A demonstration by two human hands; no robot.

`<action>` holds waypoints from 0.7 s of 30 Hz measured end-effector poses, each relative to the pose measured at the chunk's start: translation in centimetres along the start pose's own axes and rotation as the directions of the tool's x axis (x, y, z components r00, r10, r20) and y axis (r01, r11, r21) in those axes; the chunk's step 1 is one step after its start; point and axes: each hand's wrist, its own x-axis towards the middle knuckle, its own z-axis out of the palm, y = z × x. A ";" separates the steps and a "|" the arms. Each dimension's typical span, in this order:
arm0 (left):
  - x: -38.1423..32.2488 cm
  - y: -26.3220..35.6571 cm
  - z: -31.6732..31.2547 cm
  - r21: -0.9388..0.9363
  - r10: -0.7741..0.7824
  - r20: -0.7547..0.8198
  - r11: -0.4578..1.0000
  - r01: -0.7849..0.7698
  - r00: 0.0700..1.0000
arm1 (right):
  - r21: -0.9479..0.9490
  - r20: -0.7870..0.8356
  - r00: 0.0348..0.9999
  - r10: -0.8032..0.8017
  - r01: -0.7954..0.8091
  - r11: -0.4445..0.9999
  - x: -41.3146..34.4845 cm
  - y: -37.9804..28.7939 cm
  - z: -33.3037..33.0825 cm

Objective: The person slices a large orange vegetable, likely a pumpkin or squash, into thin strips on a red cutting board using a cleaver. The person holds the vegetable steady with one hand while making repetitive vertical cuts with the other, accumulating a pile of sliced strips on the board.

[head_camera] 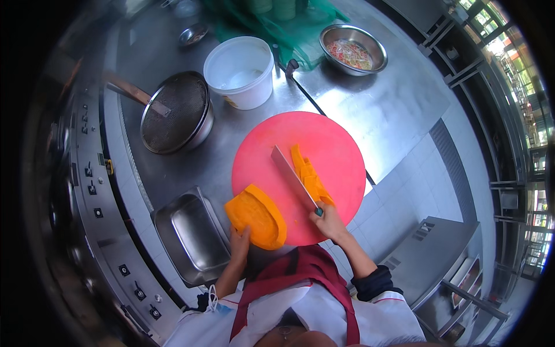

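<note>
A round red cutting board [260,143] lies on the steel worktop in front of me. My right hand [328,221] grips the handle of a broad-bladed knife [295,177], its blade slanting up and left across the board. Just right of the blade lie several orange cut pieces [313,180], apparently pumpkin, overlapping in a row. My left hand [240,243] holds a large hollowed pumpkin piece [256,219] by its lower left side, over the board's lower left edge. Some of the left fingers are hidden beneath that piece.
Left of the board sits a deep steel pan [195,236]. Beyond it are a wooden-handled mesh strainer [177,110] on a pot, a white plastic bucket [243,73] and a steel bowl [353,50] of shredded food. Green netting [277,30] lies at the back. A stove front [95,173] runs along the left.
</note>
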 end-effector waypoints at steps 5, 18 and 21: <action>1.5 0.7 1.4 0.328 0.327 -0.013 0.894 -0.305 0.945 | -0.085 -0.120 0.991 -0.051 0.040 0.996 -2.1 -2.7 0.1; 0.2 2.2 5.7 0.319 0.407 -0.028 0.869 -0.378 0.913 | -0.224 -0.067 0.995 -0.074 0.058 0.973 -9.1 -4.0 2.2; 0.2 2.2 6.0 0.293 0.426 -0.002 0.865 -0.407 0.905 | -0.238 -0.051 0.995 -0.088 0.074 0.968 -9.2 -4.1 2.1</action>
